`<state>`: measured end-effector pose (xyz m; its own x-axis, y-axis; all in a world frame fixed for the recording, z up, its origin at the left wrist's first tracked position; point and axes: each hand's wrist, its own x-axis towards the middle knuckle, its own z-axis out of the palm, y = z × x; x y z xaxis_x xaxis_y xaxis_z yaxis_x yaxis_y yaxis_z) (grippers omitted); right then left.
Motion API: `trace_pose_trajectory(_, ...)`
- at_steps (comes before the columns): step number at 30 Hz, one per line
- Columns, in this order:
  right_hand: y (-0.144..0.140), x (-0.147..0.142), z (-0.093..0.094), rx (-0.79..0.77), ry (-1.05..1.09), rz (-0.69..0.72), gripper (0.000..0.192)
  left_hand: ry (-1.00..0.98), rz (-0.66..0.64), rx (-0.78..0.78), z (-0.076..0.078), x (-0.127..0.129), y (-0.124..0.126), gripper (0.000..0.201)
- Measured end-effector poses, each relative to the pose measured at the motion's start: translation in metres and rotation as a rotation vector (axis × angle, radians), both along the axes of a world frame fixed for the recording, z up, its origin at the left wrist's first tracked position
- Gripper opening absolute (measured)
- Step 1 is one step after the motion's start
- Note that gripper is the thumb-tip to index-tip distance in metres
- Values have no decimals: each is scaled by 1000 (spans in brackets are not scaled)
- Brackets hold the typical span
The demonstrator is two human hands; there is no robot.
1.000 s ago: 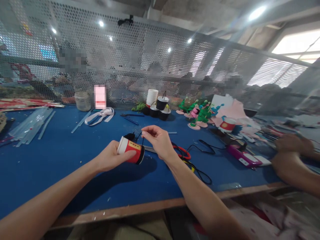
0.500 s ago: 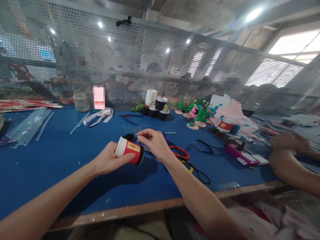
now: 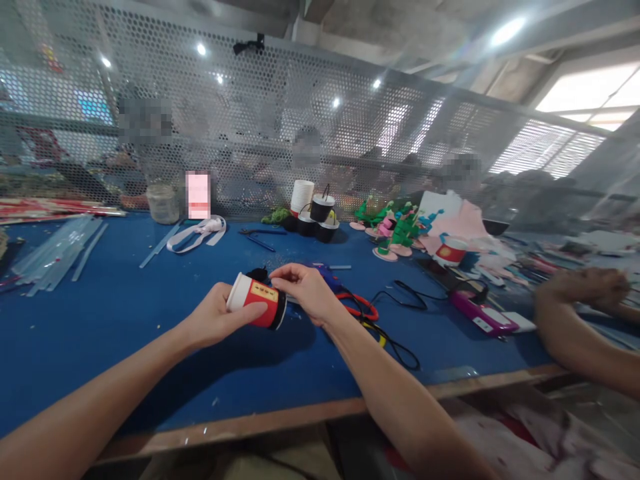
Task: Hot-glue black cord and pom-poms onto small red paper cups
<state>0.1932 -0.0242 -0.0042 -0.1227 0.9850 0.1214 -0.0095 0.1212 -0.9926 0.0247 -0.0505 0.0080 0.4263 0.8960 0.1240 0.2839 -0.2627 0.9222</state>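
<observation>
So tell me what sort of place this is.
Probably a handicraft workshop with shared benches. A long blue worktable backed by a perforated metal screen holds paper cups, foam decorations and clear glue sticks, and a co-worker's arm rests alongside.

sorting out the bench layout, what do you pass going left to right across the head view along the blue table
clear sticks → jar → white strap → left hand → red paper cup → right hand → red-handled scissors → green foam figures → purple tool → another person's arm
</observation>
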Motion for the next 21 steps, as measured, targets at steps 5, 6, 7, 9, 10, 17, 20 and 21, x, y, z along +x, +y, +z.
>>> trace_pose_trajectory(5, 1, -1, -3, -44, 19, 9, 12, -164, 42, -124, -1, 1, 0, 28)
trace_pose_trajectory(6, 1, -1, -3, -50, 13, 12, 12, -193, 48, -147, 0, 2, 0, 28)
trace_pose_trajectory(7, 1, -1, -3, -56, 2, 18, 12, -220, 56, -168, 1, 3, 0, 27)
trace_pose_trajectory(9, 2, 0, -2, -51, -49, 17, 11, -287, 61, -212, 3, 4, 0, 26)
trace_pose_trajectory(10, 2, 1, -1, -30, -84, 0, 10, -325, 77, -224, 4, 5, 0, 25)
trace_pose_trajectory(17, -5, 4, 3, 82, -90, -98, 35, -321, 177, -127, 0, 3, 8, 23)
trace_pose_trajectory(20, -8, 1, 2, -74, -23, 86, 40, -181, 129, -39, -3, 0, 9, 24)
trace_pose_trajectory(21, -9, 0, 2, -106, 1, 115, 39, -137, 115, -9, -3, 0, 9, 24)
